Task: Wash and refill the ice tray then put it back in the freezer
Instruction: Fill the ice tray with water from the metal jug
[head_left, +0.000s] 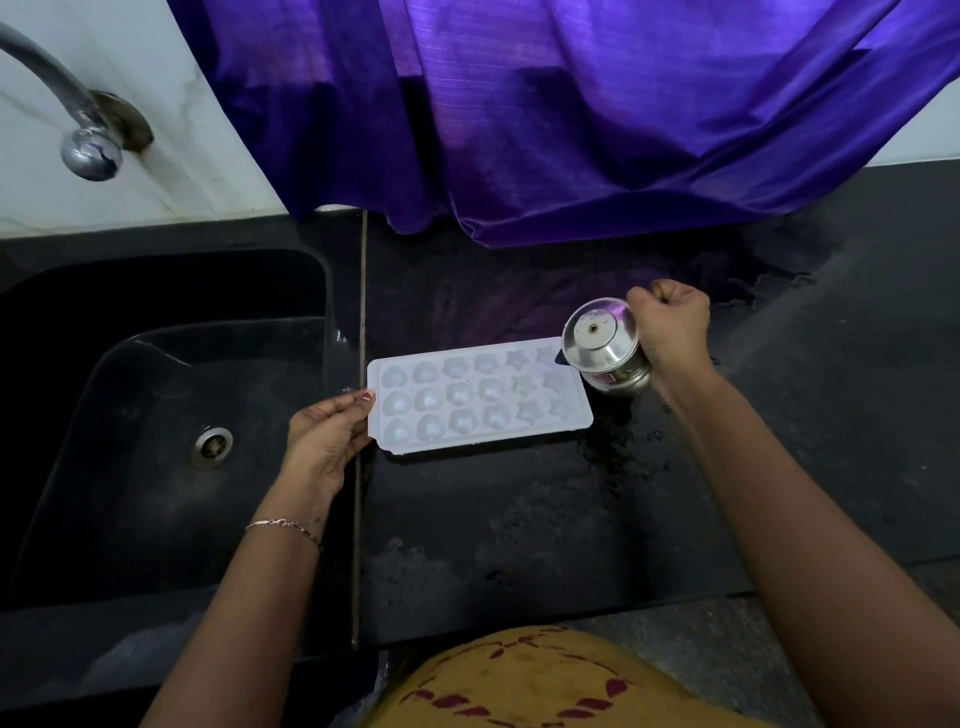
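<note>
A white ice tray with heart- and star-shaped cells lies flat on the black counter, just right of the sink. My left hand pinches the tray's left end, thumb on top. My right hand grips a small steel cup tilted on its side over the tray's right end, its mouth facing left toward the star cells. Whether water is pouring out cannot be told.
A black sink with a metal drain lies to the left, and a chrome tap juts from the white wall above it. A purple cloth hangs down onto the back of the counter. Water wets the counter near the cup.
</note>
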